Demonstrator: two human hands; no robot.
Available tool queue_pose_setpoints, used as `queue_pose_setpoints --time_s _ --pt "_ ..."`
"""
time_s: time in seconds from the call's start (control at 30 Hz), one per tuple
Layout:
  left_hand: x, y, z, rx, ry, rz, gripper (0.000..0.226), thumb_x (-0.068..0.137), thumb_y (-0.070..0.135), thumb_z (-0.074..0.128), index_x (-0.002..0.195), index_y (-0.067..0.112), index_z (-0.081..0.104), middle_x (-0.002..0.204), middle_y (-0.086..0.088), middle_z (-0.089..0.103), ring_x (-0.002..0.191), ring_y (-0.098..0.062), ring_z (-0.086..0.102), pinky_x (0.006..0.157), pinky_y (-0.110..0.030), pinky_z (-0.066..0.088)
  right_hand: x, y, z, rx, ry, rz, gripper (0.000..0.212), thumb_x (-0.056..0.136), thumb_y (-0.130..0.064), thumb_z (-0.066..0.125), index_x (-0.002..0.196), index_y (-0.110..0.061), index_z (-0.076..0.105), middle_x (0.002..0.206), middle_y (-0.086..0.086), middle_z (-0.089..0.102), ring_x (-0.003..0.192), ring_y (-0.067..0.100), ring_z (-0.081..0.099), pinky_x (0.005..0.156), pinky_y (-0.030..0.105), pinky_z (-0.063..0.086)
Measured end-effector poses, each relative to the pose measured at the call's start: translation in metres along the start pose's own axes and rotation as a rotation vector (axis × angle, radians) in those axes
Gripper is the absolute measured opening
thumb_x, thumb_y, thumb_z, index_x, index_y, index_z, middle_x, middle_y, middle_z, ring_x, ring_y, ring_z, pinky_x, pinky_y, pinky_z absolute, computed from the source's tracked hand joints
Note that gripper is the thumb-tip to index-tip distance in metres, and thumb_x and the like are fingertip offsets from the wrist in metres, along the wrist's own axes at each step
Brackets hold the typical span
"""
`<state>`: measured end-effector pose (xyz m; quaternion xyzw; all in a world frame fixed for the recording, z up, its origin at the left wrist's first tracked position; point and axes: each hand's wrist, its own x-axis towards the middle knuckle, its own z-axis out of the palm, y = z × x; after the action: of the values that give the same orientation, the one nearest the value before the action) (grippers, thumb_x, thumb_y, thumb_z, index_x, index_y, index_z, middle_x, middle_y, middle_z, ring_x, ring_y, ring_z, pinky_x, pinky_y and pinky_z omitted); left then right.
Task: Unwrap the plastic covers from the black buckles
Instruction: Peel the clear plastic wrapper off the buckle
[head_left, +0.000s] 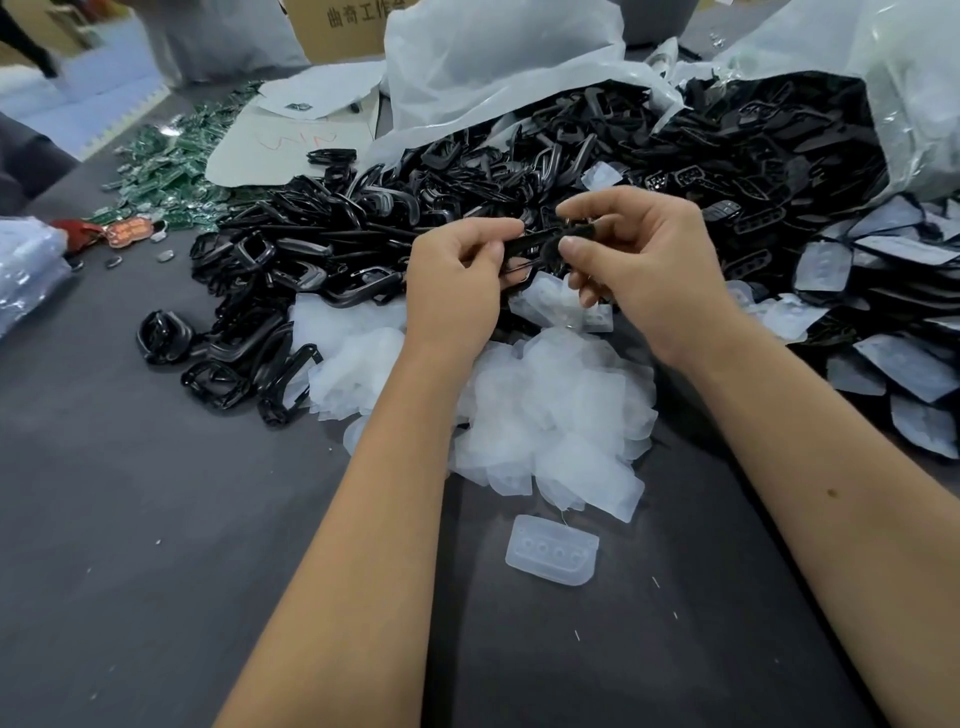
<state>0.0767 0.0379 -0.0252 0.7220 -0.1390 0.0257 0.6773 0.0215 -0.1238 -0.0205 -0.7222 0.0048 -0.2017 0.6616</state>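
Note:
Both hands meet over the middle of the table and hold one black buckle (537, 244) between them. My left hand (457, 280) pinches its left end, and my right hand (634, 254) pinches its right end between thumb and fingers. A translucent plastic cover (558, 306) hangs just below the buckle, under my right fingers. Beneath my wrists lies a heap of removed clear covers (545, 415). One single cover (551, 556) lies alone nearer to me.
A big pile of bare black buckles (311, 249) spreads left and behind the hands. Covered buckles (883, 338) lie at the right, spilling from a clear bag (779, 130). Green parts (166, 156), a cardboard sheet (291, 140) and a box stand farther back on the grey table (156, 519).

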Motion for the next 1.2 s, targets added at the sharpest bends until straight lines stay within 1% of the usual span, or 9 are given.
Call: queue_pose_setpoints --time_s 0.1,0.2,0.27,0.4,0.53,0.77,1.07,1.13,1.2 --pt "-0.001 0.0 0.0 0.026 -0.007 0.0 0.033 0.098 -0.012 0.051 0.105 0.008 0.076 0.1 -0.01 0.075 0.088 -0.017 0.076 0.087 -0.032 0.062 -0.001 0.001 0.002 -0.054 0.087 -0.025 0.015 0.088 -0.003 0.08 0.096 -0.002 0.068 0.068 0.01 0.071 0.053 0.022 0.067 0.047 0.028 0.053" --pt "-0.002 0.0 -0.001 0.116 0.048 0.053 0.027 0.094 -0.011 0.06 0.108 0.004 0.077 0.095 -0.009 0.077 0.085 -0.015 0.077 0.085 -0.033 0.063 -0.002 0.001 0.005 -0.067 0.103 -0.044 0.007 0.09 -0.005 0.079 0.087 -0.006 0.072 0.069 0.011 0.073 0.052 0.023 0.068 0.046 0.028 0.054" --pt "-0.003 0.0 0.0 0.202 0.08 0.089 0.028 0.091 -0.01 0.063 0.107 0.006 0.078 0.093 -0.005 0.078 0.081 -0.011 0.077 0.085 -0.034 0.063 -0.002 0.002 0.007 -0.07 0.086 -0.044 0.008 0.093 -0.005 0.074 0.088 -0.01 0.076 0.069 0.006 0.073 0.055 0.022 0.069 0.046 0.029 0.055" --pt "-0.004 0.002 0.002 0.213 0.088 0.092 0.029 0.091 -0.009 0.063 0.105 0.01 0.079 0.094 -0.002 0.078 0.083 -0.011 0.076 0.086 -0.036 0.062 0.0 0.007 0.011 -0.176 0.049 -0.03 0.014 0.097 -0.008 0.07 0.095 -0.017 0.081 0.067 0.003 0.072 0.053 0.024 0.069 0.05 0.037 0.061" --pt "-0.005 0.004 0.004 0.263 0.099 0.129 0.028 0.093 -0.003 0.06 0.105 0.012 0.081 0.098 0.0 0.078 0.095 -0.011 0.074 0.091 -0.035 0.06 -0.001 0.008 0.014 -0.176 0.029 -0.046 0.013 0.093 -0.002 0.074 0.1 -0.011 0.078 0.069 0.009 0.072 0.055 0.024 0.07 0.049 0.033 0.058" --pt "-0.005 0.003 0.004 0.187 0.055 0.086 0.027 0.096 -0.007 0.056 0.107 0.004 0.079 0.098 -0.005 0.078 0.098 -0.015 0.074 0.095 -0.037 0.058 -0.002 0.008 0.017 -0.173 0.058 0.017 0.006 0.088 -0.005 0.078 0.084 -0.006 0.074 0.066 0.011 0.073 0.047 0.025 0.065 0.043 0.028 0.052" --pt "-0.007 0.0 0.005 0.013 -0.004 -0.004 0.027 0.099 -0.004 0.055 0.105 0.012 0.075 0.1 -0.006 0.079 0.102 -0.019 0.074 0.097 -0.052 0.057 -0.002 0.009 0.015 -0.278 0.166 0.061 0.019 0.082 -0.018 0.088 0.081 -0.01 0.07 0.063 0.005 0.073 0.042 0.021 0.065 0.04 0.025 0.049" --pt "-0.006 0.0 0.005 -0.022 -0.008 -0.017 0.027 0.1 -0.004 0.055 0.104 0.013 0.075 0.1 -0.006 0.079 0.102 -0.019 0.074 0.096 -0.049 0.059 -0.001 0.01 0.014 -0.344 0.189 0.064 0.024 0.081 -0.025 0.09 0.082 -0.014 0.069 0.066 0.004 0.072 0.046 0.021 0.066 0.043 0.027 0.049" --pt "-0.006 0.001 0.005 -0.07 -0.003 -0.045 0.027 0.101 -0.004 0.054 0.104 0.012 0.075 0.097 -0.004 0.079 0.1 -0.019 0.074 0.083 -0.037 0.062 0.0 0.01 0.014 -0.341 0.201 0.094 0.029 0.082 -0.029 0.09 0.089 -0.015 0.065 0.074 0.008 0.072 0.051 0.023 0.068 0.045 0.029 0.052"
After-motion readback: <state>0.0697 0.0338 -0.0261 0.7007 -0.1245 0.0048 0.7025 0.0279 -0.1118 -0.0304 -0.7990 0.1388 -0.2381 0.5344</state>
